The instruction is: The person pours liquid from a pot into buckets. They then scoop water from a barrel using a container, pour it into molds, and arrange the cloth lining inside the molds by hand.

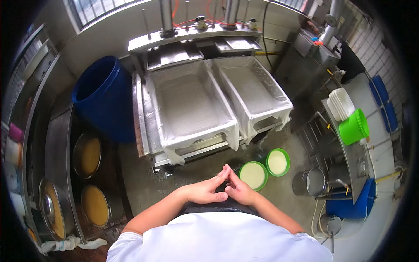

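Note:
My left hand [206,191] and my right hand [242,191] meet in front of my body. Their fingers are stretched out, with the fingertips touching and the thumbs close together. Neither hand holds anything. Just beyond my right hand, a green bucket [253,175] of pale creamy liquid stands on the wet floor, and a second green bucket [278,162] of the same liquid is behind it. Farther ahead, a cloth-lined left tray [192,102] and a cloth-lined right tray [251,85] lie side by side on a metal press frame [192,158].
A large blue barrel [104,100] stands left of the press. Several metal pots of yellowish contents, including one pot [96,205], are at the left. On the right, a metal table [349,168] bears a bright green bucket [353,127] and stacked white containers [340,105]. Hoses lie below.

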{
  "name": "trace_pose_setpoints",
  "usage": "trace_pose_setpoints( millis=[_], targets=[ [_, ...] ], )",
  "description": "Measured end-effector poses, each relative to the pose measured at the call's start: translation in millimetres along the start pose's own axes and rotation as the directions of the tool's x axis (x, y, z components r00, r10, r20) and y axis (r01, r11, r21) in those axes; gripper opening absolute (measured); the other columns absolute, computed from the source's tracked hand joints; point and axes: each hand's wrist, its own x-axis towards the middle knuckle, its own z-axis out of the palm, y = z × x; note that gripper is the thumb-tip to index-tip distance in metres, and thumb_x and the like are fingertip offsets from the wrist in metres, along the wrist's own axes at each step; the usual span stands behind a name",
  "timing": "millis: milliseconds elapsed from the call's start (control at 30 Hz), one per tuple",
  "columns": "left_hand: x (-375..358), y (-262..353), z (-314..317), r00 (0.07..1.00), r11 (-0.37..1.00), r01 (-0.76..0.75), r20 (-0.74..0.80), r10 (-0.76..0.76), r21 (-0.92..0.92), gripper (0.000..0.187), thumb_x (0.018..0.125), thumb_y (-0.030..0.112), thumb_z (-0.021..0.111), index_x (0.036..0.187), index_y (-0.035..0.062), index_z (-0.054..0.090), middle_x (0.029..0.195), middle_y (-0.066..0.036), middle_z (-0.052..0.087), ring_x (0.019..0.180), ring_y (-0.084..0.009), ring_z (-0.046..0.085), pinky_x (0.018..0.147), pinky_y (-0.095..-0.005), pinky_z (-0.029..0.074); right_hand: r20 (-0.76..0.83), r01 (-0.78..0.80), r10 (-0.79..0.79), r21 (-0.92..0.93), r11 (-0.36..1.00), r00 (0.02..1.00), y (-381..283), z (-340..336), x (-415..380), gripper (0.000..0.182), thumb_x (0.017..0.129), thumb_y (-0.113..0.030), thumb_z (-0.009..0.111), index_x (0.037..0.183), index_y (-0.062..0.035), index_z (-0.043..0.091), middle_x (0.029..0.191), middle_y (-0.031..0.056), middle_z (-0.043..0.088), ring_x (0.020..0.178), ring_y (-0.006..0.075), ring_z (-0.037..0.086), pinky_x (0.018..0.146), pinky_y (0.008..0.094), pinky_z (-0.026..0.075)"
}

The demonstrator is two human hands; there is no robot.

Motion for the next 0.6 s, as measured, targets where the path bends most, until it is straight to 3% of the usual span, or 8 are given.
trace_pose_setpoints(
  millis=[100, 167, 233, 300, 400, 500, 567, 600],
  targets=[
    [-9.4, 4.1, -7.7, 0.999, 0.998, 0.040, -0.039, -0.038, 0.054, 0.111, 0.100, 0.060, 0.062, 0.166, -0.0002, -0.004, 0.174, -0.028, 0.000, 0.162, -0.0378, 0.007, 0.129, -0.0425, 0.016, 0.024, -0.038, 0.041, -0.121, 0.992, 0.999, -15.4, -1.4, 5.8, 0.103, 0.101, -0.049, 0.067, 0.168, -0.0024, 0.004, 0.176, 0.0179, 0.012, 0.159, 0.0313, 0.026, 0.123, 0.0432, 0.034],
    [-15.2, 5.6, -20.5, 0.993, 0.987, 0.013, -0.119, 0.006, 0.160, 0.110, 0.095, 0.056, 0.071, 0.166, -0.0019, 0.010, 0.171, -0.030, 0.016, 0.160, -0.0406, 0.019, 0.129, -0.0447, 0.021, 0.013, 0.010, -0.007, -0.244, 0.970, 1.000, -24.7, -5.9, 19.6, 0.101, 0.099, -0.050, 0.068, 0.167, 0.0000, 0.013, 0.173, 0.0215, 0.020, 0.158, 0.0353, 0.027, 0.125, 0.0479, 0.030],
    [-18.2, 18.6, -51.7, 0.981, 0.919, 0.056, -0.190, 0.021, 0.389, 0.112, 0.089, 0.059, 0.077, 0.164, -0.0027, 0.021, 0.167, -0.031, 0.028, 0.156, -0.0429, 0.027, 0.128, -0.0476, 0.026, 0.050, 0.160, -0.167, -0.636, 0.755, 0.985, -39.6, -21.5, 48.6, 0.102, 0.095, -0.054, 0.072, 0.165, -0.0007, 0.022, 0.170, 0.0250, 0.027, 0.157, 0.0407, 0.027, 0.126, 0.0505, 0.030],
    [-15.6, 13.1, -86.6, 0.913, 0.730, 0.314, -0.403, -0.058, 0.607, 0.113, 0.084, 0.061, 0.080, 0.162, -0.0018, 0.028, 0.163, -0.031, 0.035, 0.153, -0.0449, 0.034, 0.126, -0.0497, 0.030, 0.052, 0.160, -0.198, -0.797, 0.582, 0.979, -51.7, -46.5, 96.9, 0.105, 0.089, -0.060, 0.075, 0.165, -0.0051, 0.027, 0.167, 0.0256, 0.031, 0.155, 0.0439, 0.029, 0.125, 0.0519, 0.031],
    [-0.5, -5.7, -147.8, 0.845, 0.719, 0.428, -0.525, -0.103, 0.548, 0.115, 0.078, 0.066, 0.082, 0.161, 0.0012, 0.034, 0.161, -0.030, 0.039, 0.150, -0.0485, 0.037, 0.122, -0.0557, 0.034, 0.061, 0.138, -0.186, -0.890, 0.434, 0.981, -78.1, -77.5, 175.2, 0.112, 0.080, -0.056, 0.085, 0.164, -0.0077, 0.029, 0.168, 0.0220, 0.032, 0.153, 0.0451, 0.033, 0.124, 0.0519, 0.034],
    [13.9, -29.7, -191.3, 0.803, 0.599, 0.569, -0.537, -0.257, 0.564, 0.115, 0.078, 0.067, 0.082, 0.161, 0.0025, 0.035, 0.159, -0.028, 0.043, 0.146, -0.0457, 0.044, 0.120, -0.0514, 0.039, 0.102, 0.103, -0.017, -0.960, 0.261, 0.995, -83.2, -92.9, 232.5, 0.117, 0.073, -0.055, 0.090, 0.165, -0.0146, 0.029, 0.169, 0.0159, 0.033, 0.154, 0.0437, 0.031, 0.124, 0.0521, 0.034],
    [16.8, -63.1, -201.5, 0.758, 0.569, 0.651, -0.386, -0.526, 0.503, 0.109, 0.079, 0.068, 0.080, 0.159, 0.0045, 0.042, 0.153, -0.026, 0.052, 0.140, -0.0404, 0.052, 0.118, -0.0460, 0.042, 0.112, 0.056, 0.298, -0.980, 0.189, 0.948, -73.5, -96.6, 259.1, 0.121, 0.068, -0.052, 0.094, 0.166, -0.0205, 0.030, 0.172, 0.0128, 0.028, 0.156, 0.0414, 0.030, 0.123, 0.0522, 0.036],
    [19.6, -72.6, -201.4, 0.719, 0.521, 0.675, -0.307, -0.624, 0.522, 0.102, 0.080, 0.066, 0.079, 0.156, 0.0062, 0.046, 0.150, -0.025, 0.056, 0.138, -0.0378, 0.055, 0.117, -0.0450, 0.043, 0.102, 0.047, 0.376, -0.987, 0.154, 0.921, -65.1, -97.4, 267.0, 0.122, 0.068, -0.050, 0.095, 0.167, -0.0216, 0.028, 0.167, 0.0127, 0.036, 0.152, 0.0397, 0.037, 0.120, 0.0510, 0.040]
  ],
)
